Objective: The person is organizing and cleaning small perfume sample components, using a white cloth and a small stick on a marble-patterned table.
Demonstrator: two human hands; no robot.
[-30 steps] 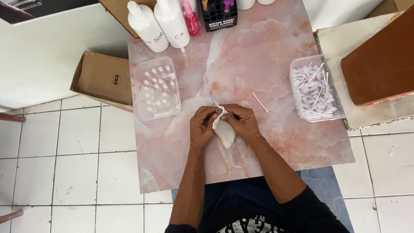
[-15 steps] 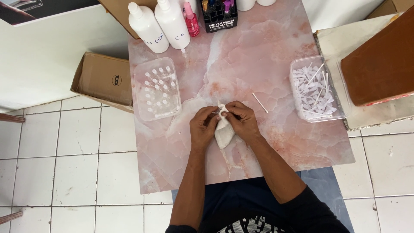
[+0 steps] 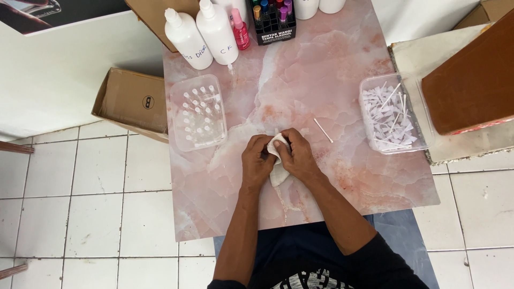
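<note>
Both hands meet mid-worktop (image 3: 332, 69). Left hand (image 3: 256, 163) and right hand (image 3: 297, 158): fingers pressed together, pinching white cloth (image 3: 277, 170) between them; cloth tail lies on worktop under palms. Thin stick (image 3: 323, 130) just beyond right fingers. Tray of small vials (image 3: 198, 119) beyond left fingers, within reach.

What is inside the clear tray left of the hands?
The clear tray holds rows of small upright clear vials with white tops. Whether the vials hold liquid cannot be seen.

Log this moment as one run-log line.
left hand: holds white cloth | right hand: holds same cloth | surface: pink marble table | nearby: thin stick, vial tray
</note>
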